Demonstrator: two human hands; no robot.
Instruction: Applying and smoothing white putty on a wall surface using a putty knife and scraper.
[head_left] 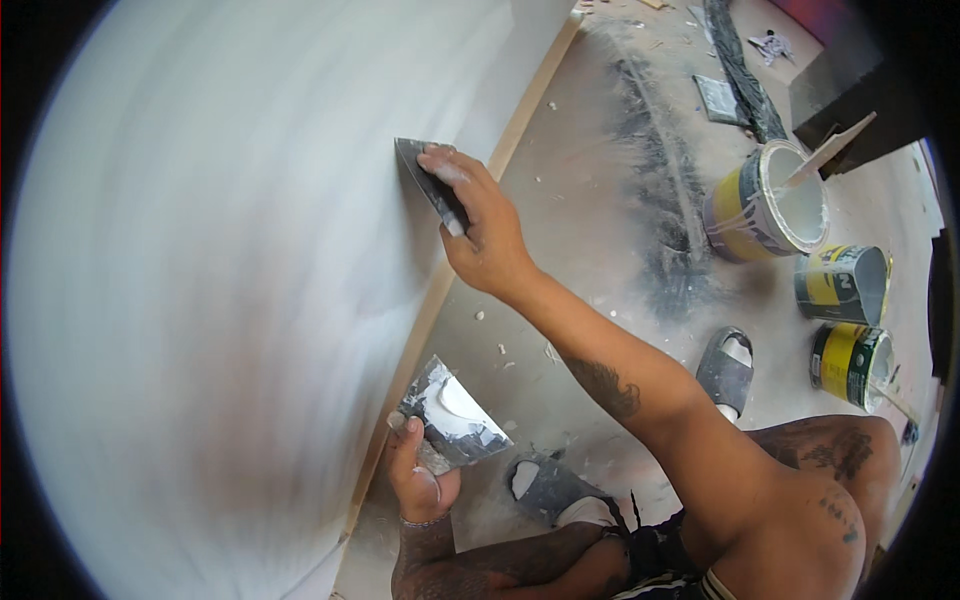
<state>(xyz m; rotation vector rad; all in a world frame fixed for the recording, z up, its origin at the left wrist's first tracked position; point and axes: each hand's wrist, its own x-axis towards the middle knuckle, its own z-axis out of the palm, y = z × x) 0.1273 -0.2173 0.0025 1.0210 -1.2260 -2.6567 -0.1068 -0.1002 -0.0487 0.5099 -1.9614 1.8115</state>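
My right hand (488,232) is closed around a dark, flat-bladed scraper (428,182), the fingers pressed along its blade. The scraper's edge rests against the white wall (230,250), above the tan strip along its base. Lower down, close to the wall's foot, my left hand (425,490) grips a wide putty knife (470,438) with its blade turned up. White filler (459,400) lies in a smooth lump on that blade, with more smeared around it. The left fingers are partly hidden behind the tool.
On the right stand a large open bucket (745,205) with a stick leaning out, a grey-and-yellow container (840,285) and a smaller open tub (845,362). Black plastic (742,60) lies farther off on the dusty floor (590,200). My slippered feet are below.
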